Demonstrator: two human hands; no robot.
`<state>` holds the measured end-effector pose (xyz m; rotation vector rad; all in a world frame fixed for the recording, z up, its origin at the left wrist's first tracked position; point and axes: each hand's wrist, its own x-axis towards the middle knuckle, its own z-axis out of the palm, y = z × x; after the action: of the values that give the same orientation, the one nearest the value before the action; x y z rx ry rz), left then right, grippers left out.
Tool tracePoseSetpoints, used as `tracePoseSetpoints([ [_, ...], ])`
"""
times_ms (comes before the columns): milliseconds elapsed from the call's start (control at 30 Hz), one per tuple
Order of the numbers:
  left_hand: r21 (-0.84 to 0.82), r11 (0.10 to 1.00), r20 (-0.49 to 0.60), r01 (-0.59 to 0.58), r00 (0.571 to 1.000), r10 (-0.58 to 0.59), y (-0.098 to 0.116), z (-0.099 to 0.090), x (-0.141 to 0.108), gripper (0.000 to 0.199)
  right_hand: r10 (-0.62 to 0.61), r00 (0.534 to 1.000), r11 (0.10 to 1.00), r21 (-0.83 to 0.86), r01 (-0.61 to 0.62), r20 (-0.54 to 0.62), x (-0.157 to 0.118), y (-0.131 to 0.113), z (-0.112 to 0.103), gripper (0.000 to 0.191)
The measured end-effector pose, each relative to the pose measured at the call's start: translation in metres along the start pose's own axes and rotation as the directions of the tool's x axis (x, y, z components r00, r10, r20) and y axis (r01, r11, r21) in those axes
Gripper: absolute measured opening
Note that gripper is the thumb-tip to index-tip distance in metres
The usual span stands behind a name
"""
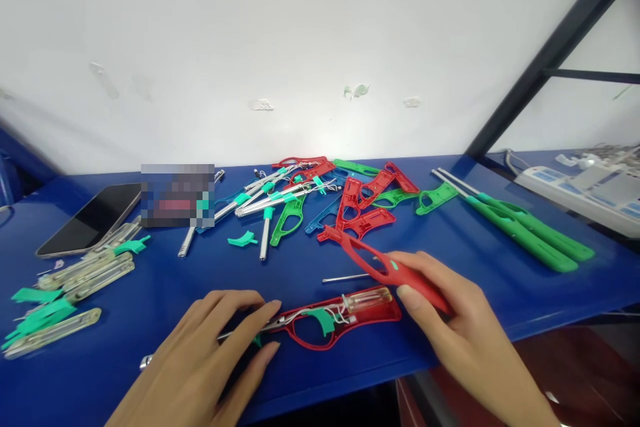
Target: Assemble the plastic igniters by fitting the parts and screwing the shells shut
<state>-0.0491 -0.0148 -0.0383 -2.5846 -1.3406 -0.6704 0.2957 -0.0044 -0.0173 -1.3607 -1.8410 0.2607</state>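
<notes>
My left hand [203, 347] is closed over the front of an opened gas lighter, its thumb and fingers on either side of the narrow neck. The lighter's red lower shell [383, 307] lies open side up on the blue table, holding a clear fuel tank [369, 299], white wires and a green trigger [325, 321]. Part of the metal tube is hidden under the fingers; its tip [145, 361] shows to the left. In my right hand [460, 320] is a red shell half [407, 278], gripped by its handle, tilted above and apart from the lower one. Behind it, a thin screwdriver shaft [345, 277] pokes out.
Red, green and blue shell halves [350, 200] and metal tubes [265, 203] with wires are heaped at the back. Clear fuel tanks [75, 333] and green triggers [43, 320] lie left, near a phone [93, 217]. Assembled green lighters [525, 233] rest right.
</notes>
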Motion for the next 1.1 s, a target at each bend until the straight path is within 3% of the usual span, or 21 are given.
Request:
tracePoseSetpoints([
  [200, -0.056, 0.993, -0.095, -0.099, 0.991, 0.094, 0.016, -0.006, 0.027, 0.029, -0.018, 0.999, 0.999, -0.035, 0.019, 0.031, 0.001, -0.001, -0.008, 0.022],
  [333, -0.051, 0.999, -0.086, -0.017, 0.996, 0.013, 0.014, -0.006, 0.022, 0.035, -0.047, 0.991, 0.999, -0.006, 0.048, 0.128, 0.001, 0.0, -0.014, 0.025],
  [500, -0.026, 0.997, -0.053, 0.076, 0.996, -0.077, 0.006, -0.002, 0.006, 0.047, -0.121, 0.952, 0.992, 0.017, 0.121, 0.282, 0.002, -0.003, -0.012, 0.031],
  [667, 0.033, 0.999, 0.06, -0.026, 0.998, 0.024, 0.004, 0.0, 0.004, 0.055, -0.175, 0.927, 0.978, -0.047, 0.202, 0.333, 0.004, -0.008, -0.008, 0.031],
  [867, -0.131, 0.991, -0.068, -0.022, 0.998, 0.013, 0.015, -0.008, 0.024, 0.026, -0.214, 0.911, 0.962, -0.087, 0.259, 0.352, 0.002, -0.012, -0.004, 0.031],
  [1100, -0.183, 0.982, -0.081, -0.037, 0.996, 0.023, 0.014, -0.017, 0.028, 0.02, -0.21, 0.902, 0.959, -0.1, 0.266, 0.377, 0.002, -0.016, 0.006, 0.033],
])
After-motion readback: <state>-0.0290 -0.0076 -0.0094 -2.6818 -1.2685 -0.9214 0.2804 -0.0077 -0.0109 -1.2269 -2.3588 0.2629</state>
